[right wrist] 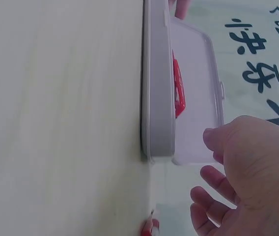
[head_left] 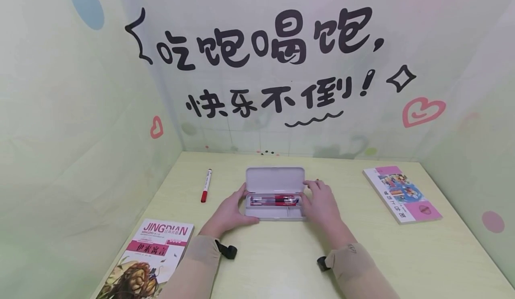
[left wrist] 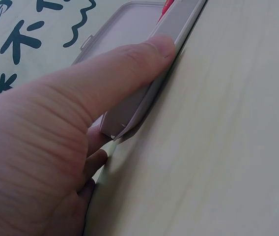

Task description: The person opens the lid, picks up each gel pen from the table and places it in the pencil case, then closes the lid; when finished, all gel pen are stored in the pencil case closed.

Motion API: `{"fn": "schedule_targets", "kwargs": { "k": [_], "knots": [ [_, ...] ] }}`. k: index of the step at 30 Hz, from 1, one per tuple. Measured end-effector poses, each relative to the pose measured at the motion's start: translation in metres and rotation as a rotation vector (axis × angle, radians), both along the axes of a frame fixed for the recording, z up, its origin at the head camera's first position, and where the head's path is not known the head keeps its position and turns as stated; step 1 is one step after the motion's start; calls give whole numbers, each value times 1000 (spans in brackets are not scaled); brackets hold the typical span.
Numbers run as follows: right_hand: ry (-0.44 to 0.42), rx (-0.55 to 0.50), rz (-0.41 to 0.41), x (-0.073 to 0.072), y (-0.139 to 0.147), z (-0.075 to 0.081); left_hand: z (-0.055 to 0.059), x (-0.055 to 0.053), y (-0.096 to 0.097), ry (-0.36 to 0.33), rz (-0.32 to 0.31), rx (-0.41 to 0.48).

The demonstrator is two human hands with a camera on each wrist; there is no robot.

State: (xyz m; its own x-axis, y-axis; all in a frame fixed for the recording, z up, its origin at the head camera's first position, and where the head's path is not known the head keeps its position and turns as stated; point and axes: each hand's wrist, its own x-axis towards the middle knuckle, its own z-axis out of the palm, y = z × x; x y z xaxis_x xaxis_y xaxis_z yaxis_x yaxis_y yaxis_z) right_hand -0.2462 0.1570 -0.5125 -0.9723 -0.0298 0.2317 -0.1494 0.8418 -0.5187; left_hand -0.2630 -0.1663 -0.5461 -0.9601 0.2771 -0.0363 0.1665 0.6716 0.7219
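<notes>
An open, pale lilac pencil case [head_left: 265,212] sits on the table, its hinged lid [head_left: 275,179] raised at the back. Several pens [head_left: 273,200] with red and clear barrels lie in the rear compartment. My left hand [head_left: 229,214] grips the case's left end, thumb [left wrist: 161,46] on the front edge and the other fingers around the side, partly hidden. At the right end is my right hand [head_left: 323,205], its thumb [right wrist: 215,140] by the lid and its other fingers [right wrist: 218,184] spread loosely, holding nothing.
A red-and-white marker [head_left: 206,185] lies to the left of the case. One book [head_left: 161,254] is at the front left, near my left forearm; another book [head_left: 402,194] with a pink cover lies at the right. Printed fabric walls [head_left: 281,138] border the table [head_left: 273,258].
</notes>
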Motion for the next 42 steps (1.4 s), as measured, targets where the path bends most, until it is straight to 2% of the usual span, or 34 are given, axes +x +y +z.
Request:
{"fn": "schedule_targets", "kwargs": {
  "k": [8,14,26,32,42],
  "knots": [
    [-44,-33,-84,12,38,-7,-1,0,0,12,-20,4],
    [-83,-71,-114,21,53,-11,0,0,-1,17,-7,12],
    [-147,-35,-141,30,63,-19,-1,-1,-1,12,-20,5],
    [-163,-7,-183,29,67,-18,1,0,-1,7,-15,4],
    [-191,-32,-239,29,70,-21,4,3,1,3,-6,13]
  ]
}}
